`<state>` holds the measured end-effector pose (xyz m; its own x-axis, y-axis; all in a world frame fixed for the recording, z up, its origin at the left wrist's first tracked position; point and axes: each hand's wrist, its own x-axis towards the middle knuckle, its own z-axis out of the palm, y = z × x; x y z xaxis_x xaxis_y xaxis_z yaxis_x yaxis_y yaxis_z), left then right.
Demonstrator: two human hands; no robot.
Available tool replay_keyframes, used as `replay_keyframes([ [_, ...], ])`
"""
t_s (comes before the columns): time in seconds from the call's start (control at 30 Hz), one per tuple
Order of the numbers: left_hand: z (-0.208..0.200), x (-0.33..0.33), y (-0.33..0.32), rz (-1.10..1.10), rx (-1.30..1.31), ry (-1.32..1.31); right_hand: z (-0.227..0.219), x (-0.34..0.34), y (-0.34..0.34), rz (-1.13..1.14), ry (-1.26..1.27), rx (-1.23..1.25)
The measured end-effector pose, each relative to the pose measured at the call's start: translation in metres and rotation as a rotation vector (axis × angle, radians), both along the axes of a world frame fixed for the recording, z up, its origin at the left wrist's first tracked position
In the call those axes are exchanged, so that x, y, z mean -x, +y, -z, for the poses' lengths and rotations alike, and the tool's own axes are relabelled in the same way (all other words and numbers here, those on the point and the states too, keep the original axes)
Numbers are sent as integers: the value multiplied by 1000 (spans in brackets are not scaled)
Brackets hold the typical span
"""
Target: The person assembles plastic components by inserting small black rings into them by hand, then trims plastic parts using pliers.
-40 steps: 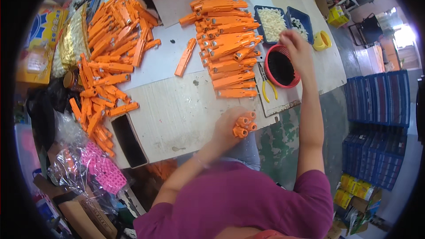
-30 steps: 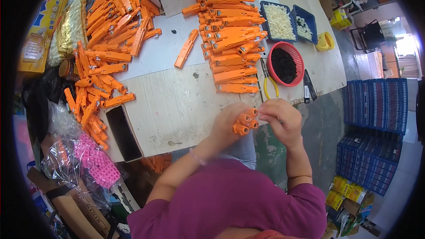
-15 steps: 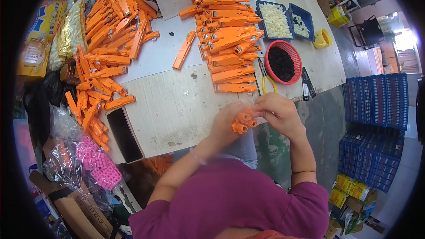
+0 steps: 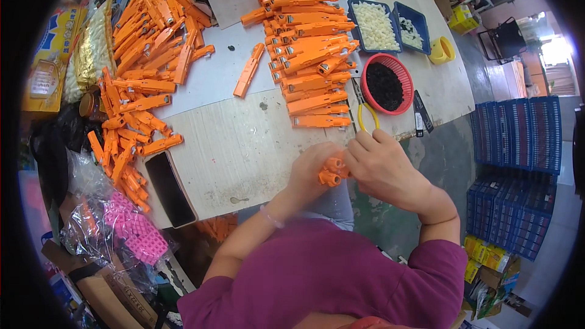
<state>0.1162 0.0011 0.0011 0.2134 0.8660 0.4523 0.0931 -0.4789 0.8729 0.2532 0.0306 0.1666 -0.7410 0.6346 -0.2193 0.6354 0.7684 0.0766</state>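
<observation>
Just past the table's near edge, my left hand [image 4: 309, 169] is wrapped round a few orange plastic parts [image 4: 329, 178], whose round hollow ends point toward me. My right hand [image 4: 382, 169] is closed against the right side of these parts, back of the hand up; what its fingertips pinch is hidden. A long row of orange plastic pieces [image 4: 320, 94] with small metal bits is stacked beyond my hands. One single orange piece [image 4: 248, 70] lies to the left of that row.
A big heap of orange pieces [image 4: 149, 85] covers the table's left, beside a phone [image 4: 171, 187]. To the right lie yellow-handled pliers [image 4: 367, 116], a red basket [image 4: 404, 79] of black bits, blue trays [image 4: 399, 41] of white bits, a black cutter [image 4: 423, 113] and a yellow tape roll [image 4: 442, 50].
My right hand has turned over and rolled forward, its elbow swinging outward to the right. My left hand keeps its hold on the orange parts in nearly the same place.
</observation>
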Motion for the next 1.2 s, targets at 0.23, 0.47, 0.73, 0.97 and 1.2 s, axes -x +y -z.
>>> replay_keyframes([
  [0.23,2,2,0,-84,27,-20,-26,1,31,-107,635,51],
  [0.47,3,0,-3,-58,43,23,-106,36,-38,-448,2390,894],
  [0.73,6,2,-3,-4,20,18,-118,15,-35,-703,2043,1182],
  [0.97,5,4,-2,7,19,8,-108,9,-52,-656,2169,1072],
  [1.2,2,1,-1,-5,45,-35,-113,7,-49,-645,2120,1167],
])
